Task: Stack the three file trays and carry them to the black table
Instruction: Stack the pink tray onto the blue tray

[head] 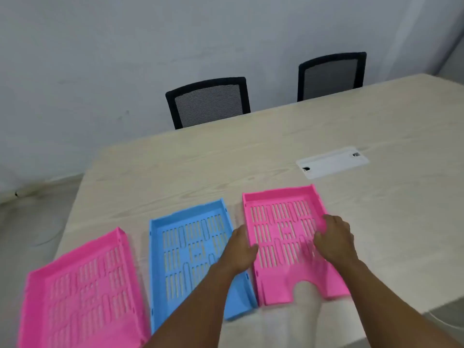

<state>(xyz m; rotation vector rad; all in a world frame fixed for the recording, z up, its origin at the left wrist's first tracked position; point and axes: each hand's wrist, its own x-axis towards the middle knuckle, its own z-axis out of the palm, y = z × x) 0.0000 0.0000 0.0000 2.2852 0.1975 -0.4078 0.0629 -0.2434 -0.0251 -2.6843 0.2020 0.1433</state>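
Three slotted file trays lie side by side on a light wooden table (276,146). A pink tray (82,292) is at the near left, a blue tray (190,249) in the middle, and a second pink tray (278,229) at the right. My left hand (239,249) grips the left side wall of the right pink tray, with my forearm crossing over the blue tray. On that tray's right side wall rests my right hand (335,237), fingers curled over the edge. The black table is not in view.
A white cable cover plate (331,162) is set into the tabletop behind the right tray. Two black mesh chairs (208,101) (331,74) stand at the far edge against a grey wall. The table's left edge runs close to the left pink tray.
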